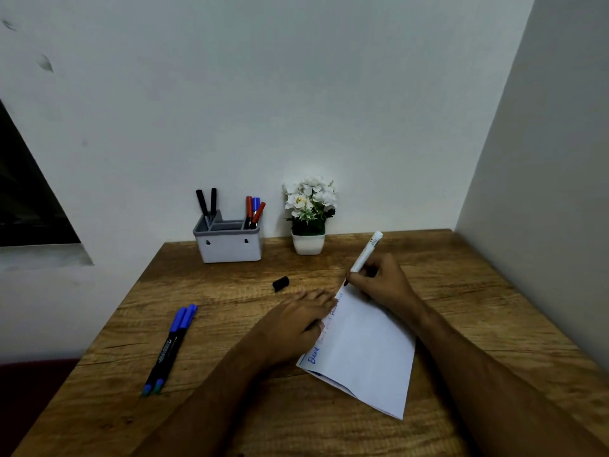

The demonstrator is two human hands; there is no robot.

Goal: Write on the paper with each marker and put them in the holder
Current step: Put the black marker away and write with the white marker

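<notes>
The sheet of paper [365,351] lies nearest, pinned at its nine o'clock edge by the flat, open left hand [296,321]. At its twelve o'clock corner the right hand [379,278] grips a white marker [365,252], tip on the paper. A black cap [280,283] lies at eleven o'clock of the left hand, the holder [227,245] beyond it.

Over at the back of my wooden desk [461,341] a small white pot of white flowers [309,214] stands against the pale wall [296,94], close to the corner where the side wall [560,159] meets it. Off to my left, a dark window opening [29,199] cuts into the wall.
</notes>
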